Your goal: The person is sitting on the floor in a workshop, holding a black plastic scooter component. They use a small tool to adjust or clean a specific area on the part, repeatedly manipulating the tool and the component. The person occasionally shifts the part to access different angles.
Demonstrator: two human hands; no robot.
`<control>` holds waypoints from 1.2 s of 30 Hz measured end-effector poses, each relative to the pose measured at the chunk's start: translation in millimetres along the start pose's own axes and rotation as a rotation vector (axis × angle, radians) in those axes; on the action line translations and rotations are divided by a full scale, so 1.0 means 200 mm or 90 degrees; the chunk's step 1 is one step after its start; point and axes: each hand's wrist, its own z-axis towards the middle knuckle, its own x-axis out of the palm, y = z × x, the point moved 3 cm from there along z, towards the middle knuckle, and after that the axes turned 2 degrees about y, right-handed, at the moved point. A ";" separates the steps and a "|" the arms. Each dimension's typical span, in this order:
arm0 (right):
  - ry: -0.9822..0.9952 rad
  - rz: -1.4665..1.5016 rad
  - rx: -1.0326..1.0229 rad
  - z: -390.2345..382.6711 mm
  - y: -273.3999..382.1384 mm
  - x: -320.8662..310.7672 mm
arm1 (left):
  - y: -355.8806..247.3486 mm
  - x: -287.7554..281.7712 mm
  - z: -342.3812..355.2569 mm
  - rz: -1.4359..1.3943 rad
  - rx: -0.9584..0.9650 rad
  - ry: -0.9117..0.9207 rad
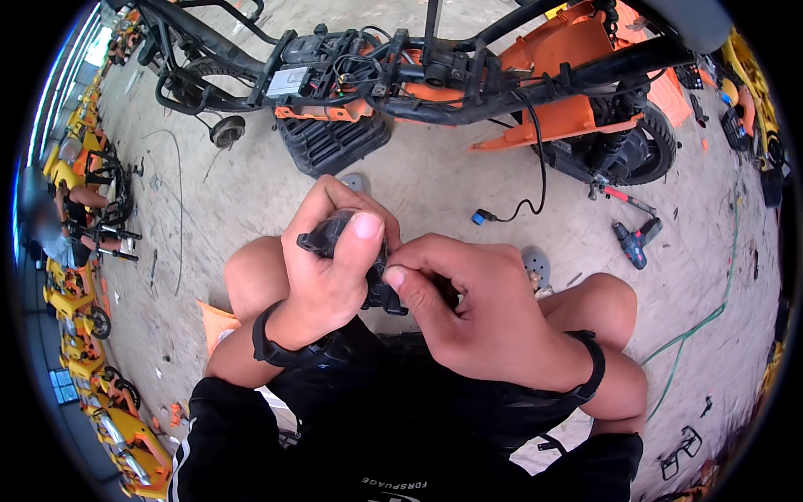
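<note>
A black part (324,233) with an irregular outline is held in the air between a seated person's bent knees, close to the body, where both hands can reach it. The left hand (322,289) is wrapped around it, thumb pressed on top, apparently to keep it steady. The right hand (481,305) pinches at its right edge with thumb and forefinger, a grip that seems suited to small work; the exact bit gripped is too small to tell. Beyond the hands stands a black vehicle frame (619,65) with orange panels (548,125); a black crate (330,146) sits beneath its middle, perhaps as a prop. A cable (544,180) trails from it, ending in a blue plug (479,217). A drill (634,243) lies to the right on the floor (226,180), seemingly within easy reach. Far left, another person (58,238) is near yellow vehicles (71,289).
</note>
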 end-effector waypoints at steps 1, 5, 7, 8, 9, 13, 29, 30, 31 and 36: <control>0.005 0.003 0.005 0.00 -0.01 0.00 | 0.00 0.00 0.00 0.003 0.001 -0.001; 0.018 0.013 0.029 -0.01 -0.01 -0.01 | 0.00 0.02 -0.01 -0.001 0.020 0.006; 0.033 0.078 0.091 -0.01 -0.02 -0.01 | 0.00 0.03 -0.01 0.016 0.033 0.001; 0.046 0.140 0.144 -0.01 -0.03 -0.01 | 0.00 0.03 -0.01 0.014 0.033 0.001; 0.059 0.203 0.196 -0.02 -0.03 0.00 | -0.01 0.03 -0.01 0.012 0.034 0.001; 0.123 0.341 0.255 0.01 -0.03 -0.02 | -0.03 0.03 -0.02 -0.003 0.035 -0.012; 0.138 0.338 0.189 0.02 -0.04 0.00 | -0.03 -0.01 -0.01 -0.051 -0.037 0.003; 0.127 0.289 0.166 0.01 -0.03 -0.01 | -0.03 -0.01 -0.01 -0.069 -0.052 0.008; 0.117 0.231 0.128 0.01 -0.02 -0.02 | -0.03 -0.01 -0.01 -0.087 -0.067 0.013; -0.009 0.038 -0.040 0.00 -0.01 -0.03 | -0.02 0.00 0.00 -0.117 -0.080 0.013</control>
